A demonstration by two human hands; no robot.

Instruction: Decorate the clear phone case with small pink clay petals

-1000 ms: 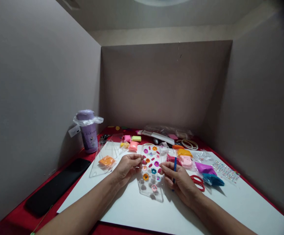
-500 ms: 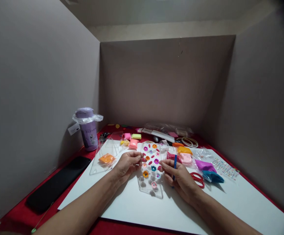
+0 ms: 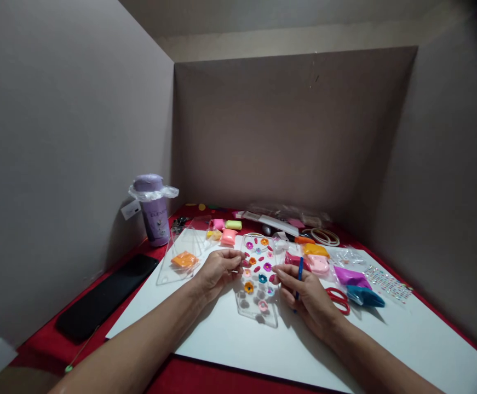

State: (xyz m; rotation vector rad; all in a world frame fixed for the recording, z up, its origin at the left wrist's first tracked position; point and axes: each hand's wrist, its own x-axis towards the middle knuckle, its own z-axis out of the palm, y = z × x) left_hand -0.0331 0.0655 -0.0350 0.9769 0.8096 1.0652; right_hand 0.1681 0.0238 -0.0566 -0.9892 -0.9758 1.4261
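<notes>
The left hand was closed, thumb and fingers, on the left edge of the clear case, which was in the middle, above the white board. The right hand gripped the blue stick, and its fingertips were also at the right edge of the case; whether they pinched this edge or only touched it, I could not tell. Small flowers, such as the teal flower, and red petals lay over the case down to the pink flower near its lower end. In my judgement, the step in hand was to check or straighten these decorations. The next move seemed to call for a steady left hold and a light touch from the right, without pressing the flowers flat.
</notes>
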